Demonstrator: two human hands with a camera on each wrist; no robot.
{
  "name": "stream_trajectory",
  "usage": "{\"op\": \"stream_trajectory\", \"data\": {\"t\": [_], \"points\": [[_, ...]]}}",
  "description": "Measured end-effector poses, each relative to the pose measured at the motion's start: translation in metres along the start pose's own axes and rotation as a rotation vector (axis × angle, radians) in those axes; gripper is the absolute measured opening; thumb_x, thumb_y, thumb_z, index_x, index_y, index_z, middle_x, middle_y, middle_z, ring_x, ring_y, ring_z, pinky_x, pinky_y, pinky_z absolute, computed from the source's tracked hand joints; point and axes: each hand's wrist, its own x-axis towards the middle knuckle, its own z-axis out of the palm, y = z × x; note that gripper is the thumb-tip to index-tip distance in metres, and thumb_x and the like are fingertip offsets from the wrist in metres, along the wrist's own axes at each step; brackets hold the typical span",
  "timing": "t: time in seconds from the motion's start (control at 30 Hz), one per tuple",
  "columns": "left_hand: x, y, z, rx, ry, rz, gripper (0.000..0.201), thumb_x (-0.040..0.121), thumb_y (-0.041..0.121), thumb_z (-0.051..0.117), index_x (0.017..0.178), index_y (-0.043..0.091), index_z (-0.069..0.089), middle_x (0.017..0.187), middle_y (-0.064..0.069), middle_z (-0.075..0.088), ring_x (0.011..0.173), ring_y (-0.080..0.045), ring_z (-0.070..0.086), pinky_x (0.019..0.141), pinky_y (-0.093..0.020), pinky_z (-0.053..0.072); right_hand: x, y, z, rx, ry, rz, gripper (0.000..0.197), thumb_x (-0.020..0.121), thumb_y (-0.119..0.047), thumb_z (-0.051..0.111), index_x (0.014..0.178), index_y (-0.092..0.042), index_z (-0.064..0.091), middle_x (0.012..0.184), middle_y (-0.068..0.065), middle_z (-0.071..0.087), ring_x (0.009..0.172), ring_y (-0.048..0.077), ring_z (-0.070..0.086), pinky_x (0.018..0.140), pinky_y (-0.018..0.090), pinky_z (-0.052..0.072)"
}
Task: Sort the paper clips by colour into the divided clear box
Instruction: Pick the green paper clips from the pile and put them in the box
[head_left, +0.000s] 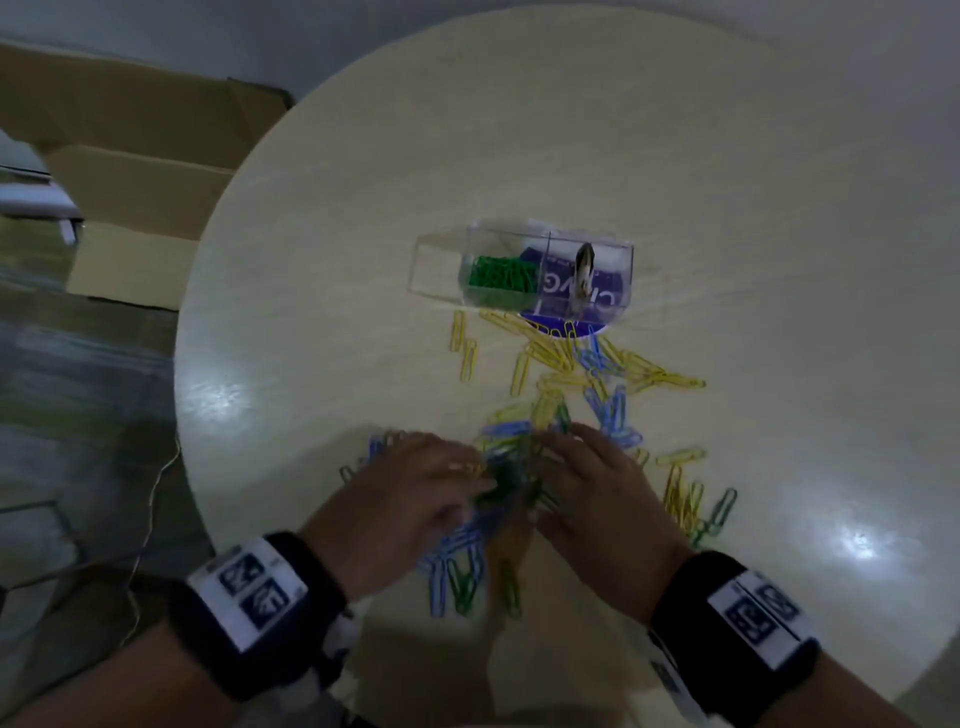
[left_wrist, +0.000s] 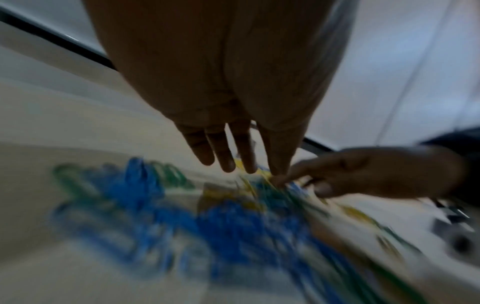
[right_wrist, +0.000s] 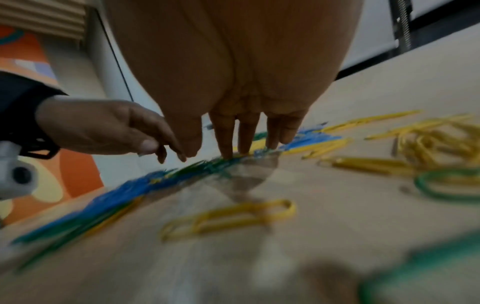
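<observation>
Head view: both hands flat, fingers straight, on mixed blue/green/yellow paper clips (head_left: 511, 467); green sorted.

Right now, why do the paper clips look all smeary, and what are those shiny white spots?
Left wrist view: blue clips smear from motion blur. Right wrist view: near green clip is out of focus. Head view: dim, with lamp glare on the table.

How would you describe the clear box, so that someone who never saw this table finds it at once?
On the round pale table, look beyond the scattered paper clips, on the side far from the hands. The clear box stands there. It alone is transparent and divided, with green clips heaped in its left compartment.
</observation>
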Motion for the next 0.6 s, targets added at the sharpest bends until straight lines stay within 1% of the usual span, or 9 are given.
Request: {"op": "stream_trajectory", "data": {"t": [0.07,0.13,0.2,0.27,0.3,0.37,0.4,0.5,0.6], "points": [[-0.013,-0.001,0.019,0.173,-0.119,0.025,0.042,0.09,0.032,0.062,0.131,0.025,0.055,0.14,-0.001,0.05,0.129,-0.023,0.044,0.104,-0.04,0.04,0.001,-0.006,0.013,-0.022,-0.112,0.011,0.064,0.084,-0.048,0.046,0.142,-0.021,0.038,0.152,0.0,0.033,0.144,0.03,0.019,0.116,0.045,0.023],[-0.015,-0.008,0.018,0.196,-0.102,-0.058,0.046,0.089,0.037,0.059,0.133,0.029,0.05,0.149,-0.001,0.041,0.14,-0.025,0.032,0.109,-0.044,0.036,0.009,-0.005,0.018,-0.021,-0.092,0.01,0.066,0.085,-0.048,0.043,0.144,-0.023,0.033,0.156,0.0,0.025,0.146,0.033,0.012,0.114,0.048,0.021],[-0.014,-0.013,0.012,0.143,-0.037,-0.116,0.045,0.085,0.04,0.062,0.129,0.034,0.053,0.152,-0.002,0.037,0.145,-0.026,0.025,0.108,-0.049,0.035,0.017,0.001,0.011,0.019,0.005,0.025,0.062,0.084,-0.046,0.04,0.142,-0.023,0.039,0.156,0.004,0.027,0.144,0.036,0.014,0.113,0.049,0.021],[-0.014,-0.014,0.007,0.107,0.048,-0.159,0.041,0.085,0.043,0.064,0.125,0.037,0.057,0.155,-0.001,0.033,0.147,-0.026,0.021,0.109,-0.051,0.034,0.016,0.012,0.0,0.097,0.132,0.068,0.056,0.083,-0.04,0.051,0.136,-0.02,0.048,0.152,0.008,0.033,0.142,0.036,0.021,0.115,0.045,0.02],[-0.013,-0.011,0.004,0.105,0.096,-0.18,0.038,0.087,0.042,0.064,0.124,0.036,0.059,0.155,-0.001,0.033,0.146,-0.026,0.022,0.11,-0.05,0.033,0.012,0.02,-0.007,0.13,0.211,0.101,0.052,0.081,-0.036,0.057,0.13,-0.019,0.054,0.147,0.008,0.041,0.138,0.034,0.031,0.115,0.044,0.024],[-0.011,-0.001,0.003,0.132,0.186,-0.223,0.034,0.091,0.032,0.059,0.126,0.032,0.06,0.152,-0.002,0.037,0.141,-0.026,0.031,0.108,-0.048,0.036,0.001,0.037,-0.018,0.139,0.361,0.193,0.042,0.078,-0.032,0.058,0.118,-0.02,0.063,0.129,0.006,0.059,0.12,0.032,0.051,0.104,0.042,0.037],[-0.009,0.005,0.005,0.145,0.215,-0.247,0.035,0.093,0.028,0.055,0.127,0.029,0.06,0.15,-0.002,0.04,0.138,-0.026,0.035,0.106,-0.046,0.038,-0.004,0.045,-0.021,0.124,0.394,0.249,0.039,0.078,-0.032,0.056,0.114,-0.02,0.065,0.118,0.005,0.064,0.109,0.032,0.055,0.097,0.041,0.041],[0.001,0.018,0.016,0.198,0.159,-0.272,0.038,0.097,0.027,0.047,0.134,0.026,0.052,0.15,0.001,0.039,0.136,-0.024,0.037,0.104,-0.045,0.04,-0.011,0.057,-0.018,0.023,0.299,0.35,0.046,0.073,-0.038,0.054,0.115,-0.021,0.063,0.106,0.007,0.062,0.095,0.036,0.053,0.084,0.043,0.045],[0.011,0.015,0.022,0.209,0.098,-0.37,0.044,0.092,0.031,0.056,0.136,0.029,0.046,0.152,0.001,0.035,0.14,-0.021,0.032,0.105,-0.046,0.04,-0.01,0.05,-0.01,-0.066,0.129,0.301,0.065,0.067,-0.051,0.061,0.125,-0.024,0.054,0.116,0.006,0.056,0.103,0.034,0.047,0.084,0.042,0.045]]}}
